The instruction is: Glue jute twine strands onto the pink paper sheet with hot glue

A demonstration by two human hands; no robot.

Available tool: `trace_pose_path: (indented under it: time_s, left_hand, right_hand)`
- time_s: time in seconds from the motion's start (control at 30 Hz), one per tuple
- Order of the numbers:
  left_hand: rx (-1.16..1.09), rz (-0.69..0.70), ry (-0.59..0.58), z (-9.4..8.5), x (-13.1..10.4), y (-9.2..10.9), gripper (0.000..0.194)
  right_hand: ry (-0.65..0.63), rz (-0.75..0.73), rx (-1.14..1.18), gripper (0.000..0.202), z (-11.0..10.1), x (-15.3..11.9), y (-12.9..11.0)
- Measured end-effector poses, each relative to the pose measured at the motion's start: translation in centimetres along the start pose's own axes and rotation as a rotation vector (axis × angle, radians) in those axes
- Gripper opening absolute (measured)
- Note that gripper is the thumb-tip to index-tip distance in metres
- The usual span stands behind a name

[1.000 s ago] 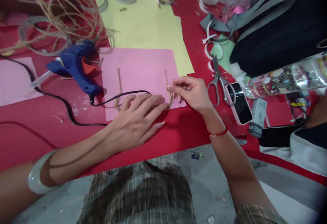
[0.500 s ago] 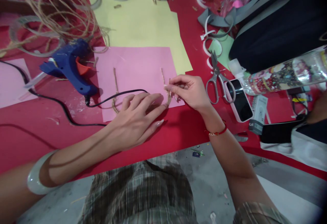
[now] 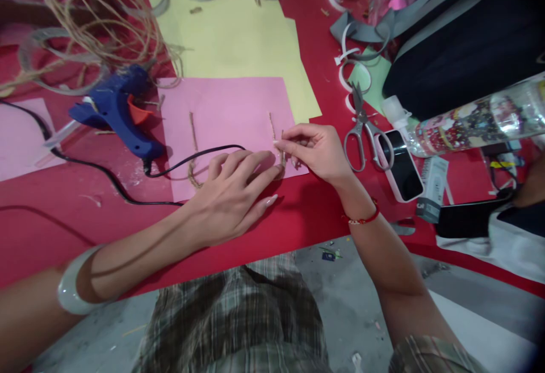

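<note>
A pink sheet of paper (image 3: 230,109) lies on the red table, with pieces of jute twine (image 3: 193,130) on it. My right hand (image 3: 317,149) pinches the twine near the sheet's right side between thumb and forefinger. Over the sheet's lower part, my left hand (image 3: 234,194) lies palm down with its fingers stretched out, one fingertip on the twine just below the right hand's pinch. It hides the middle of the twine. Left of the sheet lies a blue glue gun (image 3: 119,106) with an orange trigger; its black cord (image 3: 200,154) runs across the paper under my left hand.
Grey scissors (image 3: 364,129), a phone (image 3: 400,166), a small box (image 3: 432,188) and a clear bottle (image 3: 472,120) lie on the right. A dark bag (image 3: 464,38) stands behind them. Yellow paper (image 3: 230,38) and a loose twine coil (image 3: 102,15) lie at the back.
My left hand has shifted slightly to the right, its forefinger a little farther up along the twine. The right hand keeps its pinch in nearly the same place.
</note>
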State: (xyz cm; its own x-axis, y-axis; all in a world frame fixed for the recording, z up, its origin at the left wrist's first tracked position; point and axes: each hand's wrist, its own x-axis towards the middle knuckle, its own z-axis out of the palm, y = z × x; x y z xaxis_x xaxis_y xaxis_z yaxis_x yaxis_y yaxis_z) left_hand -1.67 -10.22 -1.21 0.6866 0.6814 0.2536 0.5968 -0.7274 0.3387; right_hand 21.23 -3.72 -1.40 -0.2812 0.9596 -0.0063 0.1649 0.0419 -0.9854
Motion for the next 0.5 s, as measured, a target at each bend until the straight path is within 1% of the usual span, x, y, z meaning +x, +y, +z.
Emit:
trace_pose_path:
  time_s: [0.2, 0.37, 0.5]
  left_hand:
    - [0.016, -0.007, -0.008, 0.06, 0.11, 0.02, 0.051]
    - [0.011, -0.025, -0.028, -0.04, 0.37, 0.12, 0.049]
    - [0.01, -0.035, -0.028, -0.03, 0.53, 0.11, 0.051]
  right_hand:
    - [0.0, 0.012, -0.055, 0.046, -0.07, -0.04, 0.16]
    - [0.022, -0.02, -0.056, 0.048, -0.13, -0.13, 0.28]
    - [0.021, -0.042, -0.094, 0.045, -0.27, -0.14, 0.34]
